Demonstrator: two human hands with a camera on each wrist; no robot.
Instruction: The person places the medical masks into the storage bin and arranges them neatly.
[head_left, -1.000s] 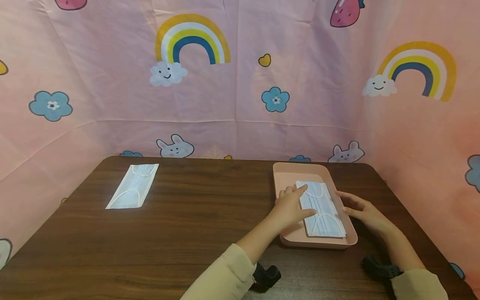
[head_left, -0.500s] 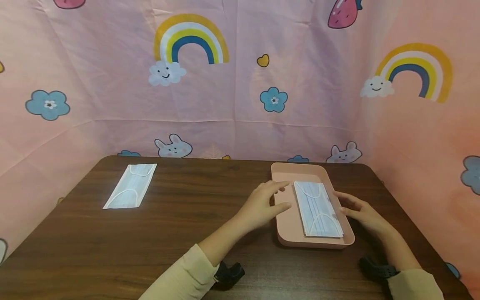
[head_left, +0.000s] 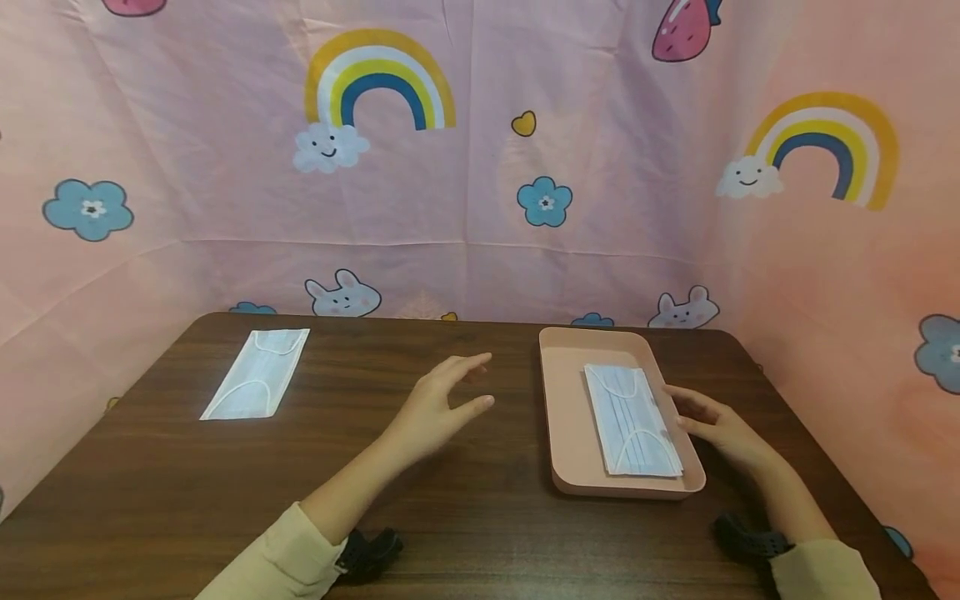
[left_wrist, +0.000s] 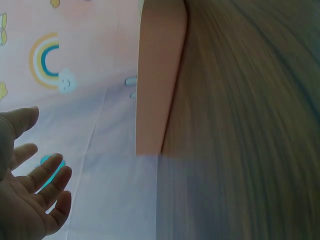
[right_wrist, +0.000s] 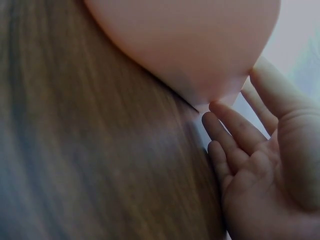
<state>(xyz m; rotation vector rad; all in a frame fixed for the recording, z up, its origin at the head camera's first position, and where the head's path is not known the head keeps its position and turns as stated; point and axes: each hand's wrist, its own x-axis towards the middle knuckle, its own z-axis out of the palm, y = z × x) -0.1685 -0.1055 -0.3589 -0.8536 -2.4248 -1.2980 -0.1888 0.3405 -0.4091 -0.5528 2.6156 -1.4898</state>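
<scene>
A pink tray stands on the right of the table, with light blue face masks lying stacked in it. My right hand is at the tray's right side, its fingers and thumb touching the outer wall, as the right wrist view also shows. Over the middle of the table hovers my left hand, fingers spread and thumb apart, holding nothing. One more face mask lies flat at the far left. In the left wrist view the tray's side wall appears beyond the left hand.
The dark wooden table has rounded back corners. A pink printed cloth hangs close behind it and along both sides. Black straps sit on both wrists, below beige sleeves.
My left hand has lifted away from the masks in the tray and moved left over the bare table, carrying nothing. The right hand has stayed at the tray's side.
</scene>
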